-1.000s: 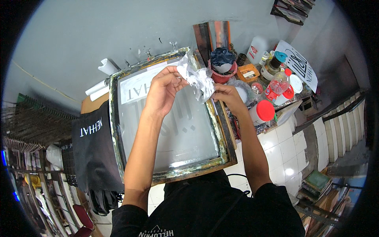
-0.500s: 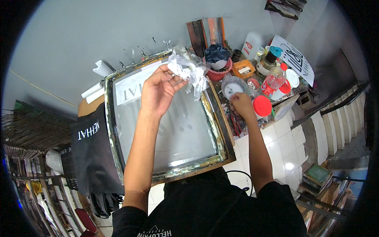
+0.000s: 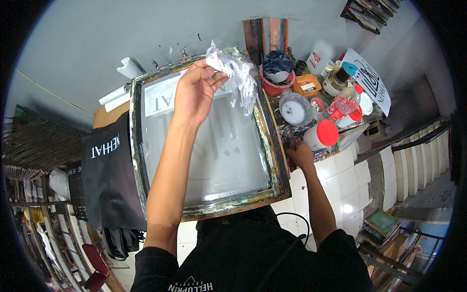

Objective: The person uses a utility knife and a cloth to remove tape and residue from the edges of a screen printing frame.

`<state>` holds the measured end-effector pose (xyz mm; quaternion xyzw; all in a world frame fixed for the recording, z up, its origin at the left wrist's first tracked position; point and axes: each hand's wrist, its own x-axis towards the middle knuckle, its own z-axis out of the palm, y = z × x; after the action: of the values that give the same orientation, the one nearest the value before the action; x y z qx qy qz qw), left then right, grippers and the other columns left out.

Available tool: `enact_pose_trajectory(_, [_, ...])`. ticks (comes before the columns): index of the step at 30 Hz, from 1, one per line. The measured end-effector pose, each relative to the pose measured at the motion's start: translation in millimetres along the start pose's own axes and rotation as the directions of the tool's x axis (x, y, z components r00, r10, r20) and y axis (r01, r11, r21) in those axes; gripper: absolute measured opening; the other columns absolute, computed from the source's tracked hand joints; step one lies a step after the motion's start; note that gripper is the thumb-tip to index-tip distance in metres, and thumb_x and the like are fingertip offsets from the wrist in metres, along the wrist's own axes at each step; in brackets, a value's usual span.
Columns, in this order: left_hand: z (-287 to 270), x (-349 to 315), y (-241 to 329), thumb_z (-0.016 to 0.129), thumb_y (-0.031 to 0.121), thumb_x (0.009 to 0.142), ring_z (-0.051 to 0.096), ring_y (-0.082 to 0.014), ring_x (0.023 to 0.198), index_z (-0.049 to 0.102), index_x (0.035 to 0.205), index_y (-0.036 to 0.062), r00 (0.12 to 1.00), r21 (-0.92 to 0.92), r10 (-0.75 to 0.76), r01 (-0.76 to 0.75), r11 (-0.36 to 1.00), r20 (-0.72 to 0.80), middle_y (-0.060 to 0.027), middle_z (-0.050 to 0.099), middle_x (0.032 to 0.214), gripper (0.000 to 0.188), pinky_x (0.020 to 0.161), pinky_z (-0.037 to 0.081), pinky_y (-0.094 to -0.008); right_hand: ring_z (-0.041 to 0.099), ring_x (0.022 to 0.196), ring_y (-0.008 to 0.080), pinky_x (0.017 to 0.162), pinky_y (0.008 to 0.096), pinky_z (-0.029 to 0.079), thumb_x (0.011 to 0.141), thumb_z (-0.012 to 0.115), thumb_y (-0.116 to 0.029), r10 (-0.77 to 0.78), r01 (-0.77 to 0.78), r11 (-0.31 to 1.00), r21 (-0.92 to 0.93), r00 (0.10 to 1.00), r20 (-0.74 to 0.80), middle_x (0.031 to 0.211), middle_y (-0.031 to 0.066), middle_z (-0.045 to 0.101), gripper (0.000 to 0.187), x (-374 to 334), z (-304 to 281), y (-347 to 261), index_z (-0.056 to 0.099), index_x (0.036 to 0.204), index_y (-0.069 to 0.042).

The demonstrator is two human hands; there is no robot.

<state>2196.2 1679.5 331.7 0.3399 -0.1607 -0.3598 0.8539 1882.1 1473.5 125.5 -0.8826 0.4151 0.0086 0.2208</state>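
My left hand (image 3: 195, 95) pinches a crumpled clear plastic bag with white smears (image 3: 241, 78), held over the far part of a framed printing screen (image 3: 228, 170). Dark lettering shows through the screen's pale mesh, and a white printed sheet (image 3: 154, 100) lies at its far left. Off the screen's right edge, my right hand (image 3: 300, 155) is down at the near edge of the cluttered worktop. Its fingertips are in shadow beside small dark red items, so I cannot make out their grip. A tub of white paste (image 3: 293, 112) stands just beyond it, with a red-lidded jar (image 3: 321, 135) closer.
Along the worktop are a red bucket (image 3: 277, 90), an orange tray (image 3: 307, 86), a clear bottle (image 3: 344, 103) and a can (image 3: 333, 83). Two squeegees (image 3: 265, 36) lean on the wall. A black printed cloth (image 3: 109, 180) hangs left of the screen; white rolls (image 3: 116, 100) lie beyond.
My right hand has left the tub of white paste and come nearer me, to the worktop's front edge. My left hand still holds the plastic bag above the screen.
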Motion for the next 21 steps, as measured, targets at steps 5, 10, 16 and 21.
enact_pose_trajectory(5, [-8.3,15.2,7.2,0.055,0.001,0.086,0.066,-0.0255,0.093,0.057,0.105,0.0013,1.0,0.034,-0.004,0.005,0.999,-0.023,-0.0098,0.067,0.098,0.019,0.103,0.048,-0.0463,0.068,0.074,0.0321,0.068,0.0417,0.052,0.083,0.073,-0.023,0.064,-0.053,0.975,0.217,0.997,-0.042,0.079,0.0172,0.067,0.031,-34.8,-56.3,-10.5,0.06,0.094,0.002])
enact_pose_trajectory(10, [-13.8,27.5,11.2,0.055,0.001,0.086,0.066,-0.0243,0.092,0.058,0.103,0.0013,1.0,0.047,-0.007,0.008,0.999,-0.023,-0.0082,0.066,0.095,0.017,0.105,0.047,-0.0463,0.059,0.064,0.0113,0.057,0.03,0.047,0.092,0.065,-0.014,-0.009,-0.102,0.568,0.817,0.991,0.131,0.075,0.0026,0.061,0.015,-65.7,-99.6,-71.7,0.056,0.098,-0.003])
enact_pose_trajectory(16, [-31.1,48.9,11.5,0.058,0.005,0.087,0.066,-0.0239,0.093,0.057,0.104,0.0009,0.996,0.048,-0.049,0.046,0.998,0.073,-0.0083,0.065,0.091,0.017,0.105,0.047,-0.0449,0.066,0.06,0.016,0.049,0.0298,0.049,0.096,0.061,-0.016,-0.043,-0.192,0.619,0.761,0.96,0.277,0.08,0.008,0.067,0.027,-85.5,-104.7,-164.4,0.058,0.118,0.0])
enact_pose_trajectory(21, [-32.6,67.6,8.3,0.058,0.004,0.086,0.067,-0.0251,0.095,0.057,0.105,0.0,0.99,0.072,-0.072,0.064,0.995,0.124,-0.0085,0.065,0.091,0.019,0.103,0.048,-0.0436,0.071,0.08,0.0318,0.075,0.0455,0.054,0.099,0.056,-0.028,-0.012,-0.023,0.948,0.318,0.994,0.105,0.086,0.0214,0.069,0.043,-90.6,-79.3,-211.4,0.052,0.129,0.003])
